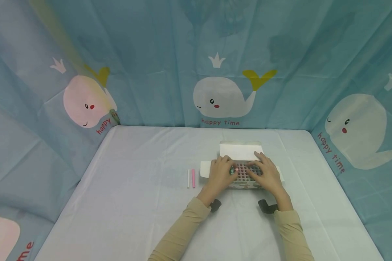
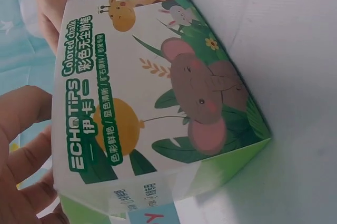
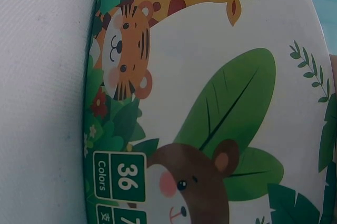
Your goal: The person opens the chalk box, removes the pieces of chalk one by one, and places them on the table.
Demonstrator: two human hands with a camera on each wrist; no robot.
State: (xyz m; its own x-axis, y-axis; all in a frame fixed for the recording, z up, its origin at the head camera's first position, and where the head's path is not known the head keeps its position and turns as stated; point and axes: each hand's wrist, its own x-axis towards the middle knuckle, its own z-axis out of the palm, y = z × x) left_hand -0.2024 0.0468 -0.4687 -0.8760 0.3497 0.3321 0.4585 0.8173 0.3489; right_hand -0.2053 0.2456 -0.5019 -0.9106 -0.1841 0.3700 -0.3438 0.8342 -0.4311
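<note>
Hands both at the open chalk box (image 1: 245, 185), right of centre on the worktop (image 1: 134, 217). Left hand (image 1: 219, 174): thumb and fingers bent over the box's left part, close to a pink chalk end (image 1: 236, 169); whether it is pinched, cannot tell. Right hand (image 1: 269, 174): thumb and forefinger bowed well apart over the right part, no stick seen lifted between them.

Box lid (image 1: 241, 150) tipped back. White chalk (image 1: 188, 178) and pink chalk (image 1: 193, 178) lie side by side, just apart, left of the box.

Step, as judged: handling single sticks within the rows; taking out or putting in, undetermined. Next move probably calls for a fine fingertip pinch on one stick, neighbours undisturbed, box steadied by the other hand.

Labels: left wrist view reads "ECHOTIPS", "Colored chalk", 彩色无尘粉笔, with smaller Chinese lines beside; end-panel print too small. Right wrist view: "36 Colors"; lower badge cut off. Curtain (image 1: 150, 98) carries "happy time" below its whales.
</note>
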